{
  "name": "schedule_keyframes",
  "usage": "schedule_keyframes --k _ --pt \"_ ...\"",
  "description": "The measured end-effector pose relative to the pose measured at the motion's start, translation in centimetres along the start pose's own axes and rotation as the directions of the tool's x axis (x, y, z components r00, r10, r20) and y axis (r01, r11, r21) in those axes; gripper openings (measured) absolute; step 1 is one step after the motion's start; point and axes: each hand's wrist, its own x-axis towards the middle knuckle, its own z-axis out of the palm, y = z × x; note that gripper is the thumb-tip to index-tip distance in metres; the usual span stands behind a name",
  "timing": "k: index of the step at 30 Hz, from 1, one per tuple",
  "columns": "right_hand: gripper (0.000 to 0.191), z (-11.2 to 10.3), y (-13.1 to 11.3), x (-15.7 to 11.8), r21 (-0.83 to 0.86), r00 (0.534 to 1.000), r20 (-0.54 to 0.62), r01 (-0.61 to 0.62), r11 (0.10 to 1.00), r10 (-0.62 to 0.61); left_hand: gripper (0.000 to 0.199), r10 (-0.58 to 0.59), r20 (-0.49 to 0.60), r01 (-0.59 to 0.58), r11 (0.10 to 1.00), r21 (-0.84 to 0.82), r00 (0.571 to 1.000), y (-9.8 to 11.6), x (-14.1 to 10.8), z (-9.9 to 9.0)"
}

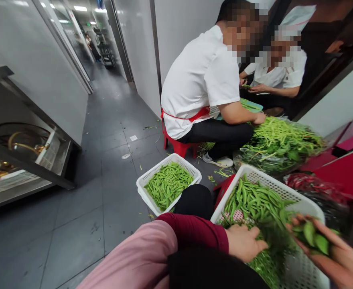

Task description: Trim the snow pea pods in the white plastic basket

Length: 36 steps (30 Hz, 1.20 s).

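Note:
My left hand (pixel 245 241), in a dark red cuff, is low over a white perforated basket (pixel 310 202). Its fingers are curled, and what they hold, if anything, does not show. Beneath it lie green trimmings (pixel 263 267), partly blurred. Several flat green pea pods (pixel 311 236) rest in my right hand (pixel 334 253), its fingers bent around them at the basket's right side. More pea pods (pixel 251 196) are heaped at the far end of the same basket. A second white basket (pixel 140 182) on the floor to the left holds pea pods.
A person in a white shirt (pixel 194 76) sits on a red stool (pixel 179 147), near a big pile of leafy green stems (pixel 285 138). Another person (pixel 287 76) appears beyond, possibly a reflection. A metal shelf (pixel 53 160) stands left of the tiled floor (pixel 113 168).

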Motion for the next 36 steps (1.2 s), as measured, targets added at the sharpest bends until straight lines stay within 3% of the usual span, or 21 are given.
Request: schedule_keyframes --k 1,2,4,7,9,11,13,15,18,20,22,24,26,27,29,31,36 --pt "0.011 1.7 -1.6 0.9 0.388 0.991 0.037 -0.135 0.912 0.131 0.034 0.043 -0.003 -0.043 0.999 -0.016 0.999 0.0 -0.1 0.2" --pt "0.011 3.6 -3.2 1.8 0.485 0.981 0.096 -0.193 0.853 0.167 0.031 0.095 0.015 -0.094 0.995 -0.038 0.995 -0.1 -0.1 0.3" --pt "0.017 7.9 -6.3 3.4 0.600 0.940 0.259 -0.337 0.726 0.222 0.024 0.192 0.025 -0.189 0.979 -0.079 0.981 -0.5 -0.4 0.3" --pt "0.011 14.6 -9.9 6.0 0.571 0.842 0.435 -0.531 0.626 0.318 0.021 0.266 -0.050 -0.270 0.956 -0.114 0.963 -1.5 -1.1 0.1" --pt "0.004 18.6 -11.6 7.9 0.461 0.790 0.491 -0.594 0.659 0.368 0.019 0.309 -0.056 -0.314 0.939 -0.140 0.949 -2.4 -1.6 0.2" --pt "0.011 22.0 -12.7 9.6 0.328 0.762 0.532 -0.587 0.740 0.369 0.018 0.336 -0.029 -0.335 0.925 -0.179 0.942 -3.1 -1.7 0.6" --pt "0.030 24.5 -13.5 10.7 0.218 0.765 0.539 -0.530 0.819 0.352 0.017 0.338 0.002 -0.329 0.918 -0.222 0.941 -3.7 -1.5 1.1" --pt "0.046 25.6 -14.2 10.9 0.160 0.808 0.496 -0.445 0.881 0.318 0.015 0.329 0.030 -0.312 0.917 -0.250 0.944 -4.1 -1.4 1.2" --pt "0.047 23.8 -14.8 10.3 0.144 0.888 0.428 -0.250 0.957 0.167 0.015 0.308 0.067 -0.285 0.929 -0.238 0.949 -4.1 -1.9 0.5" --pt "0.034 20.2 -14.1 10.0 0.104 0.915 0.404 -0.052 0.993 0.005 0.013 0.285 0.101 -0.263 0.946 -0.191 0.953 -4.0 -2.7 -0.2" --pt "0.024 15.3 -11.8 9.9 -0.048 0.931 0.332 0.177 0.983 -0.152 0.011 0.239 0.110 -0.227 0.967 -0.116 0.965 -4.1 -3.3 -0.8" --pt "0.020 10.0 -7.8 9.5 -0.387 0.936 0.272 0.320 0.865 -0.225 0.011 0.216 0.094 -0.211 0.976 -0.054 0.972 -4.5 -3.7 -1.2" --pt "0.016 5.7 -3.0 8.6 -0.689 0.944 0.282 0.323 0.649 -0.170 0.011 0.204 0.098 -0.204 0.979 -0.019 0.974 -4.7 -3.7 -1.4" --pt "0.014 4.2 -0.6 7.9 -0.748 0.947 0.296 0.310 0.587 -0.123 0.011 0.195 0.106 -0.196 0.981 -0.007 0.975 -4.7 -3.7 -1.6" --pt "0.014 3.0 3.4 6.6 -0.787 0.943 0.326 0.310 0.533 -0.066 0.013 0.156 0.137 -0.159 0.987 0.016 0.978 -4.3 -3.6 -2.1" --pt "0.016 3.4 5.9 5.5 -0.794 0.938 0.340 0.323 0.515 -0.065 0.014 0.096 0.178 -0.105 0.994 0.039 0.979 -3.6 -3.7 -2.8" --pt "0.027 6.0 6.9 4.3 -0.851 0.953 0.289 0.301 0.431 -0.094 0.017 -0.010 0.270 -0.006 0.998 0.059 0.963 -2.5 -3.3 -3.9"
